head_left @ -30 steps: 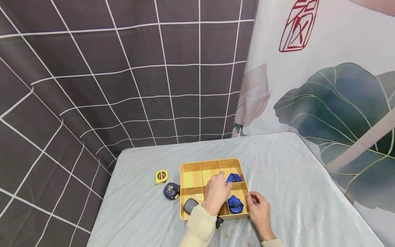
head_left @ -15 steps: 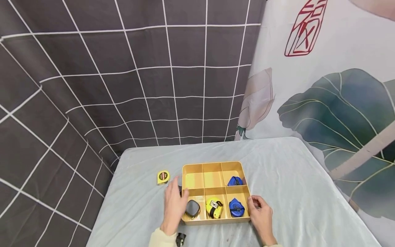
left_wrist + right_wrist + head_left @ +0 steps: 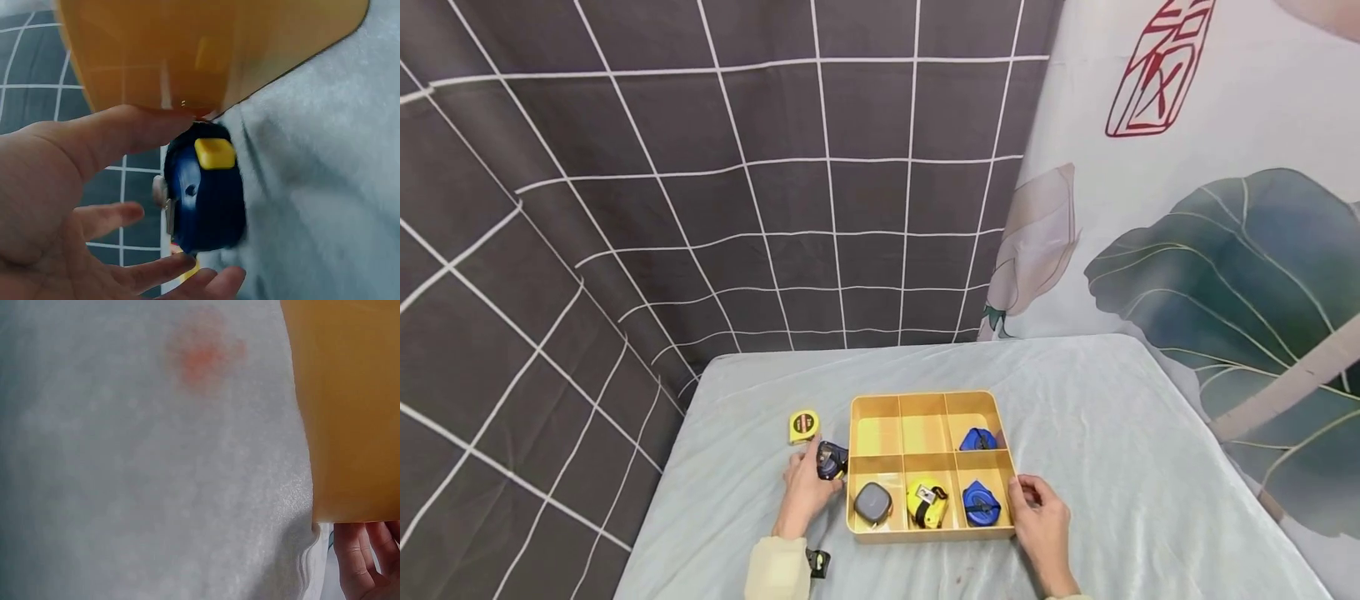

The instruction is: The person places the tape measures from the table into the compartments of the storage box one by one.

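My left hand (image 3: pixel 805 493) is at a dark blue tape measure (image 3: pixel 831 461) lying just left of a yellow divided box (image 3: pixel 932 538). In the left wrist view, thumb and spread fingers stand on opposite sides of this tape measure (image 3: pixel 209 212), its yellow button facing up. A firm grip cannot be seen. My right hand (image 3: pixel 1043 523) holds the box's right wall between thumb and fingers. The box's front row holds a grey rounded tape measure (image 3: pixel 873 503), a yellow one (image 3: pixel 927 503) and a blue one (image 3: pixel 981 504). Another blue tape measure (image 3: pixel 977 439) sits in the back right compartment.
A small yellow tape measure (image 3: pixel 803 426) lies on the pale cloth-covered table (image 3: pixel 1075 400), behind my left hand. Dark grid-patterned cloth (image 3: pixel 760 200) hangs behind and to the left. A white printed cloth (image 3: pixel 1060 308) hangs at the right.
My left hand has moved left from over the box's front middle compartment to the dark blue tape measure. The yellow tape measure in that compartment is now uncovered. My right hand stays on the box.
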### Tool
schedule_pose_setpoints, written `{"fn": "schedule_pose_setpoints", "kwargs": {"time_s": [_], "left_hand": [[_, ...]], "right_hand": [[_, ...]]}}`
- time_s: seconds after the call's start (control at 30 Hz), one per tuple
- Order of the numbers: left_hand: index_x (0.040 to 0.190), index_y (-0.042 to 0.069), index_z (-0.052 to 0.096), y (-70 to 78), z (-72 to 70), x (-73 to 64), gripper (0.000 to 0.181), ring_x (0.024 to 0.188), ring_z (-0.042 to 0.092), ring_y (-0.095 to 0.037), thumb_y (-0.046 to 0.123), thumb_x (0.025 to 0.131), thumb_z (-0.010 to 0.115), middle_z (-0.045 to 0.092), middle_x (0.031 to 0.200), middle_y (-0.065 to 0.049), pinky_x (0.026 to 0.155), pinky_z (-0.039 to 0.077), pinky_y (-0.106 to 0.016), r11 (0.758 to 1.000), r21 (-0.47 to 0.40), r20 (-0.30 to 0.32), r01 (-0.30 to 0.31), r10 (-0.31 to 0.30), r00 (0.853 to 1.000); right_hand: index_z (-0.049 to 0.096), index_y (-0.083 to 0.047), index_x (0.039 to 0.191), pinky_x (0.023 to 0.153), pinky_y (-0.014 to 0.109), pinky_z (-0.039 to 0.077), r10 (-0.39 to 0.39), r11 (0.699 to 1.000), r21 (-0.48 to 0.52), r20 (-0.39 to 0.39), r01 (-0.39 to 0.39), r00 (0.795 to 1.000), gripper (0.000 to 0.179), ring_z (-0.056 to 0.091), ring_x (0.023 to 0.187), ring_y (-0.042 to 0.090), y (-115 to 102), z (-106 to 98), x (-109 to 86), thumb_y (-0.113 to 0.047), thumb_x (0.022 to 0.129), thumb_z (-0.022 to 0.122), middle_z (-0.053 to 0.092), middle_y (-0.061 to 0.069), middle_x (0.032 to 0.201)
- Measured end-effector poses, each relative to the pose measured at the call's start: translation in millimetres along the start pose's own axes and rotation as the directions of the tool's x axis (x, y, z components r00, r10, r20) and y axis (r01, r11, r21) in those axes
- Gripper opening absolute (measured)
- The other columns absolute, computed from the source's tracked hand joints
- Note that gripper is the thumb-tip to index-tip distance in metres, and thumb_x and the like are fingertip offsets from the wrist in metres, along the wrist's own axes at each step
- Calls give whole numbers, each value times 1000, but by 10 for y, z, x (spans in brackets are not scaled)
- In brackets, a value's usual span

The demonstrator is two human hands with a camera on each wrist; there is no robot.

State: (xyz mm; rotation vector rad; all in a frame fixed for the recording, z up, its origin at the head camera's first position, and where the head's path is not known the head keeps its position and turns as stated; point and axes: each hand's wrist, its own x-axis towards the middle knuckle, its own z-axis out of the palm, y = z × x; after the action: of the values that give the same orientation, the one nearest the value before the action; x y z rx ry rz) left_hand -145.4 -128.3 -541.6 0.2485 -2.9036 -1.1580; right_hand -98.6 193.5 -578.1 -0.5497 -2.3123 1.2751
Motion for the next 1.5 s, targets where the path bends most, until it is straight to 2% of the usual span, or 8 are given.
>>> {"fn": "schedule_pose_setpoints", "kwargs": {"time_s": [0.13,0.3,0.5,0.7,0.97,1.1,1.27,1.5], "left_hand": [[133,6,45,14,103,43,76,104,37,-47,7,64,76,39,121,-32,84,38,-54,999,19,8,35,-35,999],[127,7,51,11,185,83,68,101,39,-46,1,63,74,41,119,-30,82,39,-52,998,39,-61,50,-47,997],[125,10,53,-38,270,134,65,100,42,-44,3,64,75,42,119,-27,77,43,-52,996,78,-84,35,-28,996],[122,12,57,-105,288,157,63,96,45,-42,6,62,77,47,115,-24,73,44,-50,997,80,-99,15,-7,995],[118,9,61,-129,206,154,64,86,51,-39,13,58,81,54,105,-21,68,43,-47,991,123,-111,-57,71,991],[119,9,61,-81,143,110,64,87,53,-39,17,58,82,54,108,-22,67,44,-47,991,126,-105,-40,54,993],[122,10,59,55,1,76,67,90,54,-39,16,59,80,54,112,-24,64,46,-47,993,121,-132,-9,25,991],[122,12,59,315,-221,52,67,88,51,-37,23,59,79,53,107,-23,64,44,-45,991,129,-169,16,6,986]], "right_hand": [[68,-5,84,56,10,38,-1,1000,-5,4,1,1000,13,54,61,2,1,-14,-2,-18,83,65,66,6,71],[69,-5,83,56,10,39,-21,1000,16,-15,21,1000,11,54,59,0,-5,-6,-9,-15,82,66,66,6,70],[69,-5,83,55,10,39,-17,1000,12,-18,17,1000,11,53,59,0,7,-2,-10,-16,82,66,66,6,70],[68,-6,83,56,11,39,-15,1000,11,-18,15,1000,10,54,60,2,12,2,-15,-15,81,66,65,5,69],[68,-6,85,56,13,39,6,1000,3,3,-6,1000,13,53,61,4,3,-1,-15,-17,83,64,64,5,71],[68,-6,83,56,12,39,13,1000,16,-7,-13,1000,10,53,60,2,14,-9,-15,-16,82,66,64,4,70],[68,-5,83,56,12,38,15,1000,23,-6,-15,1000,12,53,60,3,-6,-25,-13,-17,82,66,64,5,70],[68,-5,84,57,12,38,21,1000,21,1,-21,1000,12,53,60,2,-20,-21,-19,-17,82,65,65,5,70]]}}
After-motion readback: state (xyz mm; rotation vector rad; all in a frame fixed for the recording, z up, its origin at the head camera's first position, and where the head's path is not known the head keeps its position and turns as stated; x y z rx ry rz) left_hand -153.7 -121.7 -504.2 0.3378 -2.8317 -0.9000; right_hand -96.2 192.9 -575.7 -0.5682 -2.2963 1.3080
